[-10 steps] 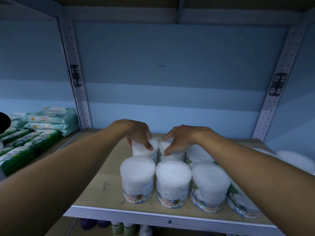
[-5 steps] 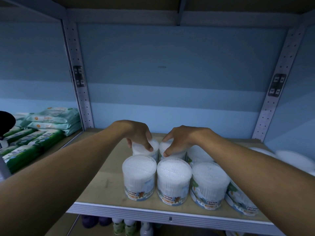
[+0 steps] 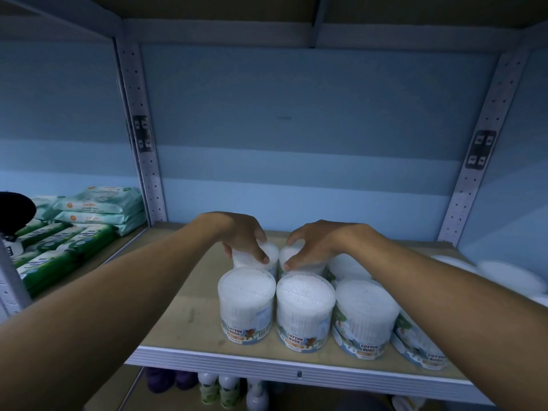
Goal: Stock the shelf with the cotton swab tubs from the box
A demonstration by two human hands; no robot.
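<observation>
Shelf [image 3: 184, 315]: four front tubs [image 3: 246, 304]; two hands [image 3: 241, 234] each grasping one rear tub [image 3: 268, 252].

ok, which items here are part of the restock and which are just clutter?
Job:
left hand on back-row tub
right hand on neighbouring tub
front-row tubs
shelf

Bystanders:
wipe packs
bottles below

left hand [image 3: 241, 237] on back-left tub [image 3: 268, 253] | right hand [image 3: 315, 243] on back-right tub [image 3: 287, 256] | shelf [image 3: 189, 315]
</observation>
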